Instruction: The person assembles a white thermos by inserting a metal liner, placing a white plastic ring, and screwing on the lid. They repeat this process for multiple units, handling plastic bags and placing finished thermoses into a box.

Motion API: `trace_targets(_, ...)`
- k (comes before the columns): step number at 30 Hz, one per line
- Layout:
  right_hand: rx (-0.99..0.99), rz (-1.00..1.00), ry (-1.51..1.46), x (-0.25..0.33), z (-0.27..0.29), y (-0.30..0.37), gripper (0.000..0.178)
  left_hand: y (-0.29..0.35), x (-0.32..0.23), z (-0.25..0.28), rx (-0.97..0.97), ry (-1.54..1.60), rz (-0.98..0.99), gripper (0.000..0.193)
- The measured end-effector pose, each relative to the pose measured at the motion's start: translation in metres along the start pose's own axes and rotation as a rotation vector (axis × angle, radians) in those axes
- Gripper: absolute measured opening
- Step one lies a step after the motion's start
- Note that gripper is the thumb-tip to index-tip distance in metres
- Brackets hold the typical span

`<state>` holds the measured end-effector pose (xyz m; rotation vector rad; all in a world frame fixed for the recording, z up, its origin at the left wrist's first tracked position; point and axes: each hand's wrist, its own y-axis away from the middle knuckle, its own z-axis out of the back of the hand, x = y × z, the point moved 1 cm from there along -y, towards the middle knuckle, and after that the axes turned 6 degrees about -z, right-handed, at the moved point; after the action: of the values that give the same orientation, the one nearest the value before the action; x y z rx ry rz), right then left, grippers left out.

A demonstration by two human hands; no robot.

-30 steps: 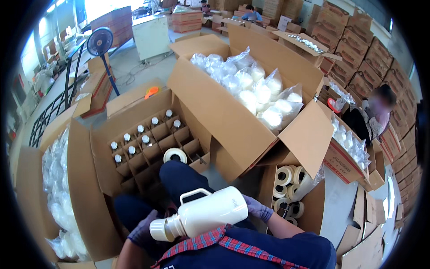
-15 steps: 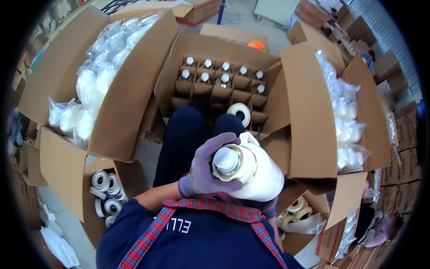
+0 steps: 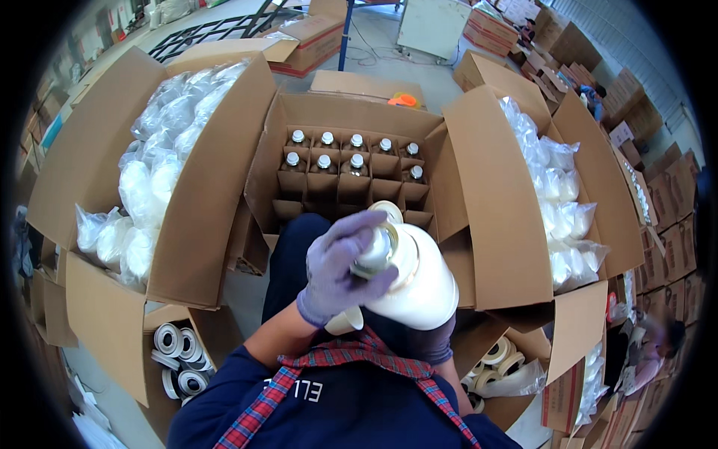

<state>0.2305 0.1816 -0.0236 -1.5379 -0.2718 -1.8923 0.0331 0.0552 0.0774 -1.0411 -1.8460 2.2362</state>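
Observation:
A white vacuum jug [image 3: 420, 288] lies tilted over my lap, its mouth toward the upper left. My left hand [image 3: 340, 258], in a pale purple glove, curls its fingers round the neck and the whitish rounded top [image 3: 376, 243] at the mouth. Its handle [image 3: 344, 322] sticks out at the lower left, below my left hand. My right hand [image 3: 435, 343], gloved too, is under the base and holds the jug from below; its fingers are hidden. Just beyond the jug is a cream ring-shaped part [image 3: 386, 210], partly covered by it.
Ahead stands a divided carton [image 3: 340, 105] with several glass bottle-like pieces [image 3: 357, 161] with white tips. Open cartons of plastic-bagged white parts [image 3: 142, 198] flank it. Lower boxes hold white rings [image 3: 169, 340] at left and cream rings [image 3: 497, 352] at right. A person [image 3: 651, 352] is at far right.
The jug has turned in my hands: its handle has gone from the far side to the near left. My left hand has shifted slightly left over the neck. The head view has tilted up a little.

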Motion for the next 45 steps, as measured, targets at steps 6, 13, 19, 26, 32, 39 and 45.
trace_targets(6, 0.035, -0.522, -1.043, -0.085, 0.055, 0.017, 0.048, 0.083, 0.027, 0.002, 0.027, 0.702, 0.783, 0.044)
trace_targets(13, 0.132, -0.469, -0.136, -0.089, 0.073, -0.035, 0.041, 0.117, 0.002, 0.081, 0.554, 1.058, 1.431, 0.085)
trace_targets(19, 0.472, -0.207, 0.056, -0.078, 0.050, -0.039, 0.039, 0.147, -0.013, 0.097, 0.596, 0.620, 0.866, 0.071)
trace_targets(26, 0.710, 0.109, 0.547, -0.083, 0.076, 0.000, 0.069, 0.128, -0.032, 0.092, 0.411, 1.040, 1.081, 0.049)
trace_targets(32, 0.582, -0.429, -0.079, -0.087, 0.078, 0.021, 0.072, 0.134, -0.046, 0.078, 0.231, 0.998, 1.117, 0.036)
trace_targets(39, 0.508, -0.134, 0.388, -0.070, 0.087, 0.020, 0.078, 0.139, -0.033, 0.070, 0.333, 0.957, 0.901, 0.047)
trace_targets(45, -0.007, -1.203, -0.882, -0.071, 0.066, 0.012, 0.036, 0.142, -0.036, 0.059, 0.369, 0.828, 0.804, 0.047)
